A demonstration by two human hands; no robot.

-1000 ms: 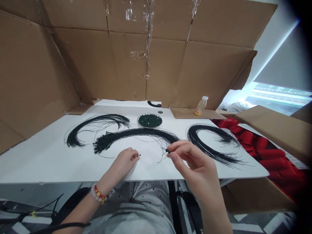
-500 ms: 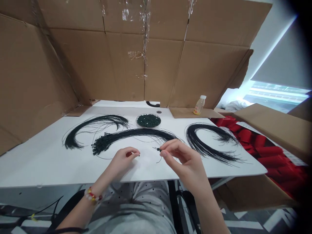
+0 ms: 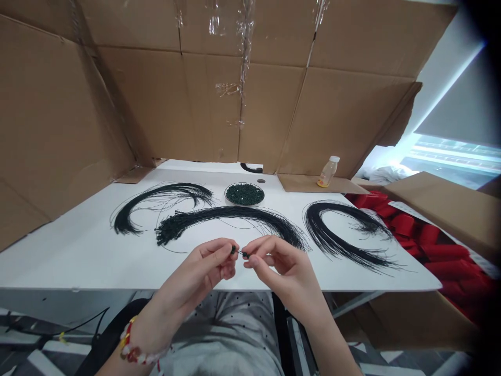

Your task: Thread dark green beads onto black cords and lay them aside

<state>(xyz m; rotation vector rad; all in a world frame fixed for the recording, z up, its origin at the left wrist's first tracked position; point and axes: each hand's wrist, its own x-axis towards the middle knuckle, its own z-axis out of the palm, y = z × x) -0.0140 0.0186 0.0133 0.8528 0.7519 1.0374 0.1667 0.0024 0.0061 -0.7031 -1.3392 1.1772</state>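
Above the front of the white table, my left hand (image 3: 205, 266) is closed in a pinch on a small dark bead (image 3: 234, 249). Close to its right, my right hand (image 3: 285, 263) pinches a black cord (image 3: 245, 255) near a small dark knot or bead at its end. A short length of thin cord spans the gap between the fingertips. Whether the cord passes through the bead is too small to tell. Behind the hands lies a bundle of black cords (image 3: 230, 212), with a thick cluster of dark ends (image 3: 167, 230) at its left.
Dark green beads fill a round dish (image 3: 245, 194). More black cord bundles lie at left (image 3: 131, 209) and right (image 3: 319, 230). Cardboard walls (image 3: 203, 109) enclose the table's back and left. A small bottle (image 3: 329, 171) stands at back right, near a box of red items (image 3: 446, 253).
My left hand has moved right and up, bringing a small bead to the cord end. My right hand has shifted slightly left and down, still pinching the cord.
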